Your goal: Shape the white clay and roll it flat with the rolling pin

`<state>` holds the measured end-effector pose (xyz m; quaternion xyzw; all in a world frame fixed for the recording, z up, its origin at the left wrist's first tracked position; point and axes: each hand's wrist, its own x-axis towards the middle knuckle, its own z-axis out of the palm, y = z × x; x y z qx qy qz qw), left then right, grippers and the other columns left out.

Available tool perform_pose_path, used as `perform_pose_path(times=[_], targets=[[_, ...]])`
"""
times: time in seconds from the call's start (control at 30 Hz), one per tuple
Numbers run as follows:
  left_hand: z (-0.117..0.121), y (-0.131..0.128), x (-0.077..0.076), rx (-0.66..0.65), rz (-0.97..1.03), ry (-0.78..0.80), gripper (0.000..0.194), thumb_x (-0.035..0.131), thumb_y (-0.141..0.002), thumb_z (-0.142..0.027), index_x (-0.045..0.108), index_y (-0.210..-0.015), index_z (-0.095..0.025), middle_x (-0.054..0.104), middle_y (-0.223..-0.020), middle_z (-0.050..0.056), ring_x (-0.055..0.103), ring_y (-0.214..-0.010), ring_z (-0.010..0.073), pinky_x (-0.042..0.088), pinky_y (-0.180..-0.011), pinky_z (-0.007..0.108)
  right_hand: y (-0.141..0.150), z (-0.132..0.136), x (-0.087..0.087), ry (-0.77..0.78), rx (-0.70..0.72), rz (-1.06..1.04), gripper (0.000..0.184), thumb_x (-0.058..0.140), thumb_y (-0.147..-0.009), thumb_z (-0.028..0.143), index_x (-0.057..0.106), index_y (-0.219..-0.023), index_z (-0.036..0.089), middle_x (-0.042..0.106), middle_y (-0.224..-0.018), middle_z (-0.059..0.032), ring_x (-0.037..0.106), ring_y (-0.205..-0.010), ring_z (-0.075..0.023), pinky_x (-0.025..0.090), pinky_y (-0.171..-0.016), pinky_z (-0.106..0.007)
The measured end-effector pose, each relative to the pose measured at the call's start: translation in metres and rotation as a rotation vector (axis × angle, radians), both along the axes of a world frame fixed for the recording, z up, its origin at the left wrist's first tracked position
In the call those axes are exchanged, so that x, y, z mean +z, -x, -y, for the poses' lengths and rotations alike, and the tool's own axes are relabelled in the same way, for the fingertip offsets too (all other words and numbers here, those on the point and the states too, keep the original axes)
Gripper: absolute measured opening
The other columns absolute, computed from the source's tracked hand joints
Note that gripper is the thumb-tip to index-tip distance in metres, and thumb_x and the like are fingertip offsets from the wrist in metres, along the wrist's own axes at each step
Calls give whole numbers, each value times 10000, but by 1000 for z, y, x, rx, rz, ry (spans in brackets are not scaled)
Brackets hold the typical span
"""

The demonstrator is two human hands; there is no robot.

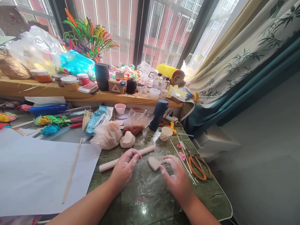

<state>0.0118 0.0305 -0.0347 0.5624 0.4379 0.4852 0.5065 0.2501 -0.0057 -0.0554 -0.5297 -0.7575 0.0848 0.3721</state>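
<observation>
My right hand (176, 175) rests on the green table (211, 193), its fingertips pinching the edge of a small flat pale clay piece (153, 163). My left hand (125, 167) lies beside it with fingers curled, touching a pale rolling rod (145, 151) that lies across the table. Both hands are dusted white. A clear plastic film (145, 187) covers the table under them. A lump of pale clay (127, 139) sits just behind the rod.
Orange-handled scissors (198, 167) and thin wooden sticks (185, 162) lie right of my right hand. A paper cup (165, 133), a dark bottle (158, 114), plastic bags (107, 135) and a large white paper sheet (35, 175) surround the spot. A cluttered shelf (47, 89) runs behind.
</observation>
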Motion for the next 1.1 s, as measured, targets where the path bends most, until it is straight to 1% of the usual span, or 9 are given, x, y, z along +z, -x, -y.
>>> perform_pose_path(times=[0.1, 0.13, 0.17, 0.3, 0.37, 0.57, 0.7, 0.8, 1.1], targets=[[0, 0, -1, -2, 5, 8, 225, 578, -919, -409, 637, -858, -200, 636, -831, 31, 574, -823, 221, 451, -793, 323, 9, -6, -3, 65, 11, 90, 456, 709, -867, 364, 580, -1291, 254, 653, -1250, -110, 599, -1169, -325, 494, -994, -501], [0, 0, -2, -7, 4, 10, 227, 574, -922, -409, 637, -859, -201, 634, -834, 32, 573, -825, 222, 452, -794, 325, 12, -9, -4, 86, 25, 131, 523, 729, -849, 363, 560, -1332, 253, 659, -1249, -111, 600, -1164, -333, 488, -991, -510], [0, 0, -3, -13, 0, 8, 231, 567, -928, -411, 637, -861, -201, 633, -838, 32, 572, -827, 222, 452, -795, 325, 14, -11, -6, 99, 32, 160, 534, 730, -848, 354, 556, -1343, 252, 669, -1232, -109, 606, -1148, -334, 485, -984, -511], [1, -1, -3, -30, -10, -15, 233, 559, -938, -407, 638, -862, -201, 634, -847, 35, 574, -835, 222, 453, -804, 327, 16, -16, -14, 74, 79, 200, 364, 634, -918, 300, 588, -1273, 230, 686, -1161, -98, 624, -1082, -297, 491, -958, -480], [1, -1, -2, -32, -12, -17, 227, 569, -930, -403, 638, -851, -201, 635, -836, 34, 576, -828, 223, 457, -803, 326, 14, -16, -15, 61, 97, 199, 333, 595, -938, 274, 579, -1265, 215, 679, -1160, -102, 614, -1089, -290, 490, -966, -476], [1, -2, 4, -20, -18, -11, 245, 585, -911, -427, 645, -835, -203, 648, -828, 36, 587, -819, 226, 468, -795, 323, 12, -22, -9, 95, 132, 188, 322, 593, -933, 262, 555, -1247, 199, 672, -1153, -98, 604, -1074, -282, 501, -964, -455], [0, -3, 4, -14, -23, -9, 238, 601, -897, -428, 649, -839, -202, 657, -833, 40, 591, -823, 229, 471, -802, 325, 14, -22, -12, 21, 110, 260, 304, 591, -907, 225, 577, -1209, 196, 674, -1100, -100, 605, -1024, -295, 495, -937, -482], [1, -3, 3, -11, -38, -8, 235, 602, -895, -424, 652, -837, -202, 663, -829, 42, 596, -827, 233, 475, -804, 329, 16, -21, -16, -18, 96, 256, 303, 588, -894, 204, 580, -1198, 204, 671, -1083, -100, 607, -1011, -295, 497, -916, -479], [1, -2, 3, -17, -60, -13, 222, 594, -902, -408, 650, -836, -203, 659, -833, 38, 591, -822, 230, 469, -799, 324, 11, -21, -15, 1, 99, 187, 307, 573, -934, 243, 533, -1235, 204, 665, -1113, -94, 615, -1028, -282, 514, -939, -460]])
